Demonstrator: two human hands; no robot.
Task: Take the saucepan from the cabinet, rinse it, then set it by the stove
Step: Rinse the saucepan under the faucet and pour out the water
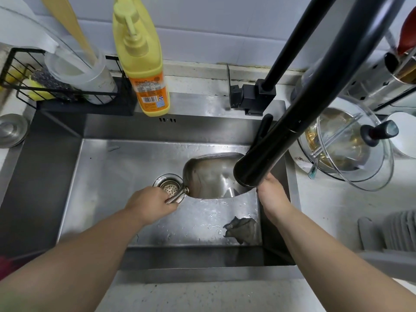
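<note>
A steel saucepan (209,174) is tipped on its side low in the steel sink (108,172), its open mouth turned toward me. My left hand (150,202) grips the saucepan's metal handle just over the drain. My right hand (271,193) is against the pan's right rim, partly hidden by the black faucet head (258,163) that hangs over the pan. No water stream is visible; the sink floor carries droplets.
A dark rag (244,228) lies in the sink's near right corner. A yellow soap bottle (141,64) and a black wire caddy (56,86) stand behind the sink. A glass-lidded pot (346,143) sits on the right counter.
</note>
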